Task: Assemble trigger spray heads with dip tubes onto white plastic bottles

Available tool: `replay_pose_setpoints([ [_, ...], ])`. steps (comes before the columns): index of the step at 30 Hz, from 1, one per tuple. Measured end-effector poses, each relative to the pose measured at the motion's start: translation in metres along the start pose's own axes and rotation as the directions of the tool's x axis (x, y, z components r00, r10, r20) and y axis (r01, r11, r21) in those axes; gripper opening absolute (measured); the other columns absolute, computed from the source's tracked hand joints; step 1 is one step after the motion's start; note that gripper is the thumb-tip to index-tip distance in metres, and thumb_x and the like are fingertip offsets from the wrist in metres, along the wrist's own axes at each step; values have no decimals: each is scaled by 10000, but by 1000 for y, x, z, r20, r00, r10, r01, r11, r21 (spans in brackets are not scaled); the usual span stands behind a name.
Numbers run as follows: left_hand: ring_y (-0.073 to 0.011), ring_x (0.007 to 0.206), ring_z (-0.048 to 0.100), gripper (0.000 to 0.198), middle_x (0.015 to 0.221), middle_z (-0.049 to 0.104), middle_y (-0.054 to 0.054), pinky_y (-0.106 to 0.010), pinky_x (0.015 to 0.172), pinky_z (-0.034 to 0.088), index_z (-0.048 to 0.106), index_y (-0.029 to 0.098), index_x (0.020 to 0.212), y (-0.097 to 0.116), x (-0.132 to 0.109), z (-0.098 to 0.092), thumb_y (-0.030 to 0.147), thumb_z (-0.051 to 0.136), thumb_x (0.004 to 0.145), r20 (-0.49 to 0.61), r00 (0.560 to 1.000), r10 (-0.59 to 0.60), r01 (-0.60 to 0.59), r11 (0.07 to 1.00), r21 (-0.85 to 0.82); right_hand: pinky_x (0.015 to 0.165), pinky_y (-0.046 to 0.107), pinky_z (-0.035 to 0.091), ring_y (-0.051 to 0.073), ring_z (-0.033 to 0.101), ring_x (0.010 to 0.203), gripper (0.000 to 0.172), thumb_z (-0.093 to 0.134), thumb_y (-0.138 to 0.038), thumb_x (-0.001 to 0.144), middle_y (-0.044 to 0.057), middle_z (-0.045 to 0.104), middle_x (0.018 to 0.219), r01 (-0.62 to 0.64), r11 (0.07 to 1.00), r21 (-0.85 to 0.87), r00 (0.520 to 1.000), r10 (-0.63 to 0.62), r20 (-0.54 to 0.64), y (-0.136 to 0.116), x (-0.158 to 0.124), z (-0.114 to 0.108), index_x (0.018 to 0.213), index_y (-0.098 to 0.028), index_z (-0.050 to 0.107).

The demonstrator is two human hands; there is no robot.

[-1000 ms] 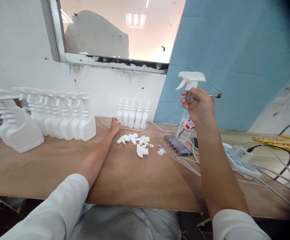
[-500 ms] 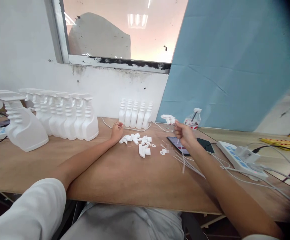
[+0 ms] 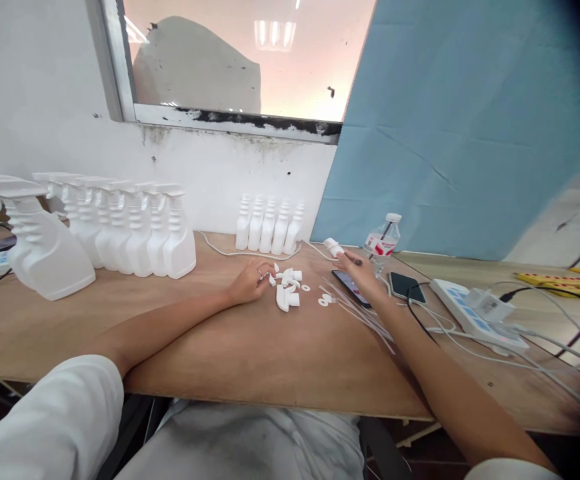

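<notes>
My left hand [image 3: 251,283] lies low over the wooden table with its fingers curled round a white spray trigger head [image 3: 273,279], which it partly hides. Beside it lie further white trigger heads [image 3: 289,298] in a small heap. Raised on the right, my right hand [image 3: 365,272] grips another white trigger head [image 3: 333,247] between its fingertips. Flat white washers [image 3: 324,301] lie between the two hands. Thin white tubes [image 3: 370,320] are spread below my right hand.
White spray bottles with triggers [image 3: 143,233] stand in a row at left. Small open-necked bottles [image 3: 267,229] line the wall. On the right are a drink bottle [image 3: 384,237], a dark tablet [image 3: 353,288], a phone [image 3: 407,287], and a power strip [image 3: 470,319] with loose cables.
My left hand has moved right and nearer, onto the left trigger heads. My right hand has dropped slightly, and its trigger head has turned. The tube hanging beneath it no longer shows there.
</notes>
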State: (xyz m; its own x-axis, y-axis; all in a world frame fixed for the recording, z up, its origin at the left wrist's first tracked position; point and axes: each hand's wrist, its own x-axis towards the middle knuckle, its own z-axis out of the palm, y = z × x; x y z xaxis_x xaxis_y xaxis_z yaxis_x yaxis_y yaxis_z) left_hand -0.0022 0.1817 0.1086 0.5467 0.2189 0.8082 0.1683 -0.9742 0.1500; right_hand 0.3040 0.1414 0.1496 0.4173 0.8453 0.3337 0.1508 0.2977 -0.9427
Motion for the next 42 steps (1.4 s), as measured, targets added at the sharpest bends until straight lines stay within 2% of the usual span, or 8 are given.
replay_pose_setpoints([
  [11, -185, 983, 597, 213, 1034, 634, -104, -287, 892, 477, 559, 199, 1103, 61, 1, 18, 272, 467, 925, 522, 802, 289, -215, 956, -200, 538, 286, 534, 164, 638, 478, 345, 719, -523, 707, 16, 667, 662, 65, 997, 33, 965, -71, 254, -22, -21, 22, 758, -193, 632],
  [17, -214, 1007, 585, 195, 1047, 638, -96, -346, 929, 458, 601, 176, 1036, 55, 2, 23, 268, 497, 900, 465, 883, -59, 111, 990, -86, 490, 275, 501, 138, 590, 445, 391, 693, -557, 717, 7, 632, 645, 76, 997, 23, 936, -80, 343, -21, -32, 32, 762, -177, 611],
  [21, -189, 898, 618, 239, 984, 657, -75, -334, 868, 481, 595, 161, 1031, 48, 6, 24, 346, 525, 897, 345, 865, -365, 470, 830, -299, 538, 283, 490, 136, 580, 485, 345, 593, -522, 829, -4, 602, 657, 261, 963, -68, 878, -208, 430, -20, -44, 39, 842, -177, 603],
  [27, -194, 686, 647, 580, 947, 630, -118, -278, 508, 504, 522, 132, 1039, 35, 10, 24, 668, 525, 815, 411, 762, -501, 542, 146, -827, 689, 337, 473, 197, 599, 708, 252, 491, -347, 928, 64, 658, 806, 837, 441, -325, 531, -506, 680, -23, -61, 46, 1088, -184, 597],
  [30, -202, 663, 648, 577, 919, 643, -121, -272, 476, 499, 560, 118, 1020, 36, 10, 23, 653, 557, 804, 468, 748, -471, 524, -14, -852, 745, 384, 478, 235, 610, 800, 290, 480, -315, 932, 106, 681, 904, 934, 242, -264, 355, -525, 774, -23, -64, 51, 1156, -168, 591],
  [33, -185, 669, 644, 408, 859, 661, -115, -272, 552, 515, 593, 90, 979, 37, 9, 23, 458, 649, 814, 502, 707, -498, 527, -103, -844, 821, 395, 474, 248, 611, 899, 318, 462, -336, 945, 121, 685, 996, 952, 231, -200, 291, -494, 819, -25, -67, 54, 1181, -170, 598],
  [36, -180, 665, 639, 265, 824, 666, -105, -289, 612, 513, 586, 94, 953, 34, 10, 23, 281, 647, 775, 559, 647, -518, 517, -241, -822, 896, 411, 445, 252, 599, 997, 360, 396, -385, 970, 116, 667, 1086, 916, 356, -186, 363, -534, 764, -29, -72, 54, 1197, -188, 593],
  [42, -111, 560, 533, 196, 735, 599, -35, -208, 452, 358, 552, 119, 821, 29, 12, 23, 172, 657, 665, 566, 600, -565, 434, -364, -824, 455, 268, 416, 145, 528, 498, 578, 304, -629, 929, 18, 559, 611, 495, 863, -102, 805, -412, 426, -37, -82, 57, 964, -175, 659],
])
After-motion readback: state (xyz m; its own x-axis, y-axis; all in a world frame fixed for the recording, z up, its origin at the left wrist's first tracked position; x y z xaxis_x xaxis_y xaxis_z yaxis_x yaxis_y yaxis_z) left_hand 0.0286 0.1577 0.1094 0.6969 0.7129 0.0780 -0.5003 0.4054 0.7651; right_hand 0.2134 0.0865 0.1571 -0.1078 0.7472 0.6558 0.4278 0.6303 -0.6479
